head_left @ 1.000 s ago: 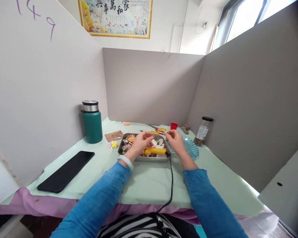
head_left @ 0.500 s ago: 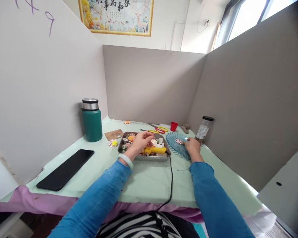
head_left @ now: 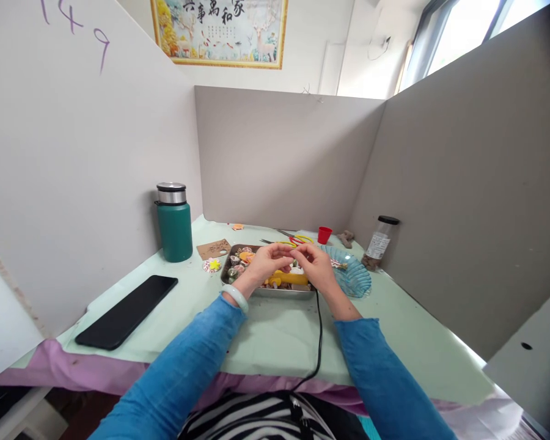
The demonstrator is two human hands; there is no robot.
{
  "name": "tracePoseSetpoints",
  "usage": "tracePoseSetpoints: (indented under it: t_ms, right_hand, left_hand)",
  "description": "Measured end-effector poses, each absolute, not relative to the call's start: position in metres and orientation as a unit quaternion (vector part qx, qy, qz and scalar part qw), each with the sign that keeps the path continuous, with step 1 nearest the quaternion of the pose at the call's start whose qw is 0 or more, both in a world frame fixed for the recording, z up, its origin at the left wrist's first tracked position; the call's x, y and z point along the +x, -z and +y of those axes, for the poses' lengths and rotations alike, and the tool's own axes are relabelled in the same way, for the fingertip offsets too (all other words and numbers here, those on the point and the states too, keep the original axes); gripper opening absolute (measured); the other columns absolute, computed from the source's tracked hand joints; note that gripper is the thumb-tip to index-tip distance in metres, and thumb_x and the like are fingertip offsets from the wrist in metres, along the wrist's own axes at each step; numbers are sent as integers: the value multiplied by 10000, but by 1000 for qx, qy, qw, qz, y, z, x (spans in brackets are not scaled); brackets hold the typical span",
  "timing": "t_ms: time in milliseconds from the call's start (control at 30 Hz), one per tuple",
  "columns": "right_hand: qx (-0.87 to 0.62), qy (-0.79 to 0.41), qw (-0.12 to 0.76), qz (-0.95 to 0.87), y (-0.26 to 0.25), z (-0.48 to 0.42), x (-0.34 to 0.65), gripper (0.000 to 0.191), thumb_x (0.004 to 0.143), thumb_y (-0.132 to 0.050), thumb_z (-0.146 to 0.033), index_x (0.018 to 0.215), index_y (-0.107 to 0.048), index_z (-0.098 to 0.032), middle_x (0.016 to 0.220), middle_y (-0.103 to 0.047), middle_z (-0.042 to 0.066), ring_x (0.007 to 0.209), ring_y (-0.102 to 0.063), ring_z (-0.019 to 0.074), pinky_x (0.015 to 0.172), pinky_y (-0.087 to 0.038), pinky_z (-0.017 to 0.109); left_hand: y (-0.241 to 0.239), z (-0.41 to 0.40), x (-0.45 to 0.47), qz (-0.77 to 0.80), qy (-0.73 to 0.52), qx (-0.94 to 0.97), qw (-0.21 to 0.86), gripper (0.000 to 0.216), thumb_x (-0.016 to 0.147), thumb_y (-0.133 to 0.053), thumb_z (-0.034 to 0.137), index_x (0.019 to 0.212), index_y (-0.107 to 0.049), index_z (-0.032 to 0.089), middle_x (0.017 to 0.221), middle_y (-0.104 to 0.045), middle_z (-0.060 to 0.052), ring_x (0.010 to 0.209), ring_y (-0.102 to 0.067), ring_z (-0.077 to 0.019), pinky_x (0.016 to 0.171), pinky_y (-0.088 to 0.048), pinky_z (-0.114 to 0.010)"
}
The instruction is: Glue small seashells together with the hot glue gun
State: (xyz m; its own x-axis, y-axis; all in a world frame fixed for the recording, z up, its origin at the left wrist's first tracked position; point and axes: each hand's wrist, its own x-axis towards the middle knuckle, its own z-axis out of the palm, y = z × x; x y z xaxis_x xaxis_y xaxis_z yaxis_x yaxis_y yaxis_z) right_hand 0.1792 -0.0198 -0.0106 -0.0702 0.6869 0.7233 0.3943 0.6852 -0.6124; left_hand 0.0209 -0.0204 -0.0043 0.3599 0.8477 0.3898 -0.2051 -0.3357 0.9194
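Over the metal tray [head_left: 261, 294], my left hand [head_left: 268, 264] and my right hand [head_left: 315, 266] meet with fingertips pinched together. Whatever lies between the fingers is too small or hidden to make out. Below them in the tray are several shells and stones, along with a yellow glue gun [head_left: 288, 278] whose black cord [head_left: 319, 342] runs down toward the table's front edge. Just right of my right hand stands a blue glass plate [head_left: 360, 278] with a small red-and-white patterned piece [head_left: 337, 264] on it.
A green bottle [head_left: 175, 229] and a black phone [head_left: 127, 311] are at the left. Cardboard [head_left: 214, 249] and a round decorated piece [head_left: 212, 265] lie beside the tray. Behind are scissors [head_left: 297, 239] and a red cup [head_left: 324, 234]; a jar [head_left: 379, 243] leans at the right partition.
My right hand has moved left from the blue plate to meet my left hand above the tray. The left hand stays over the tray. The view has shifted slightly.
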Motion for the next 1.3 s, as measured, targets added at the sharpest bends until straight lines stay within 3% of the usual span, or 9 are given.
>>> tracePoseSetpoints:
  t_ms: [333,667,800,1033,1200,1300]
  right_hand:
    - [-376,-106,547,-740,16,-20,180,253,840,-539,-383,697,-578,-178,645,-556,-5,570,-466,117,564,-366,245]
    - [-398,-130,513,-749,17,-22,179,262,822,-554,-396,678,-577,-180,609,-535,-17,564,-447,112,546,-337,239]
    - [-400,-150,499,-754,14,-23,180,266,812,-556,-417,687,-579,-184,622,-556,-14,569,-458,116,539,-335,237]
    - [-433,-91,344,-828,16,-16,196,264,725,-647,-454,782,-663,-197,778,-651,28,706,-546,163,612,-368,260]
    - [-445,-65,266,-852,19,-17,198,311,665,-700,-479,838,-678,-222,733,-644,17,659,-531,156,561,-322,240]
    - [-430,-83,269,-858,18,-19,196,230,717,-659,-429,806,-674,-218,743,-643,12,689,-540,155,591,-342,237]
  left_hand:
    - [1,-22,21,292,-523,633,491,209,702,-695,276,800,-632,103,586,-629,-19,559,-610,-117,619,-518,-253]
    - [-1,-22,19,298,-486,639,517,205,744,-645,303,755,-589,106,569,-618,-25,540,-611,-117,625,-526,-264]
    - [1,-20,19,315,-507,606,525,162,789,-575,284,756,-519,135,622,-631,-28,490,-596,-111,546,-508,-249]
    - [0,-9,7,405,-565,540,475,238,836,-443,343,668,-451,175,515,-577,-1,336,-483,-90,375,-348,-194]
    - [5,3,-1,455,-598,537,385,344,790,-502,419,559,-483,164,465,-521,3,345,-456,-80,387,-330,-197]
    - [7,6,-3,459,-635,521,337,322,761,-538,426,582,-514,160,486,-514,12,386,-471,-83,407,-348,-193]
